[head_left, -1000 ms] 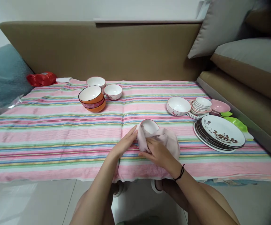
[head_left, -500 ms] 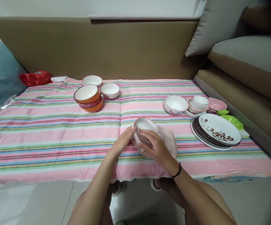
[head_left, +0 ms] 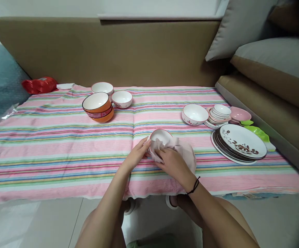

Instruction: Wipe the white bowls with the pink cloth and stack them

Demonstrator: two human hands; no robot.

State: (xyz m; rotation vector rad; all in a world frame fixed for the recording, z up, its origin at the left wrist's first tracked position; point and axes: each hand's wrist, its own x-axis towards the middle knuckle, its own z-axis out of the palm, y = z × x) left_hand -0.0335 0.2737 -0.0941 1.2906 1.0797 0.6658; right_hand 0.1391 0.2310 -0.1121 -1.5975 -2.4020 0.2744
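A white bowl with a thin red rim (head_left: pixel 162 135) is tilted just above the striped cloth in front of me. My left hand (head_left: pixel 138 151) grips its left side, thumb near the rim and fingers partly hidden beneath. A pale pink cleaning cloth (head_left: pixel 185 151) is bunched in my right hand (head_left: pixel 170 162), whose fingers press it into the bowl. Part of the cloth trails off to the right and covers the bowl's near side.
Orange bowls (head_left: pixel 101 119) are stacked left, beside white bowls (head_left: pixel 122 99). A white bowl (head_left: pixel 194 114), small stacked dishes (head_left: pixel 221 111), patterned plates (head_left: pixel 242 141), a green leaf-shaped dish (head_left: pixel 261 136) and a pink bowl (head_left: pixel 239 113) stand right. A red package (head_left: pixel 39 85) lies far left.
My right hand has pushed the cloth from the bowl's near rim down into its inside, fingers now lower and bunched. My left hand still holds the bowl's left side.
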